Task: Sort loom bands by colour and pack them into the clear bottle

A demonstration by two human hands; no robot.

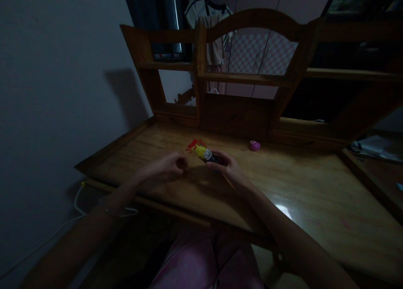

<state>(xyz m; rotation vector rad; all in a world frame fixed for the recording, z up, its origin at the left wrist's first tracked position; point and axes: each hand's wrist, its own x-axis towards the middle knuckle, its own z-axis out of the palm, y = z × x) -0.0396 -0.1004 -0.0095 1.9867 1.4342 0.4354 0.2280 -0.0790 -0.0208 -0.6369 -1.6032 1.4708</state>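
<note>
Fingers of the right hand (228, 165) are closed around a small yellow packet (204, 152), mid-frame above the surface (315, 188). Left hand (170, 166) is curled shut, holding nothing seen. Packet looks light and crinkly; best gripped at its dark end.

Head view, dim room. I see the right hand (227, 165) closed around a small dark object with a yellow wrapper (206, 153), a white label on it and red frills at its far end (too dark to tell what it is). The left hand (166, 167) sits just beside it, fingers curled, touching nothing that I can make out. Both hover over the wooden desk (315, 188). A small purple object (255, 145) lies further back, near the wooden hutch (239, 112). A white cable (78, 200) hangs at the desk's left edge.
</note>
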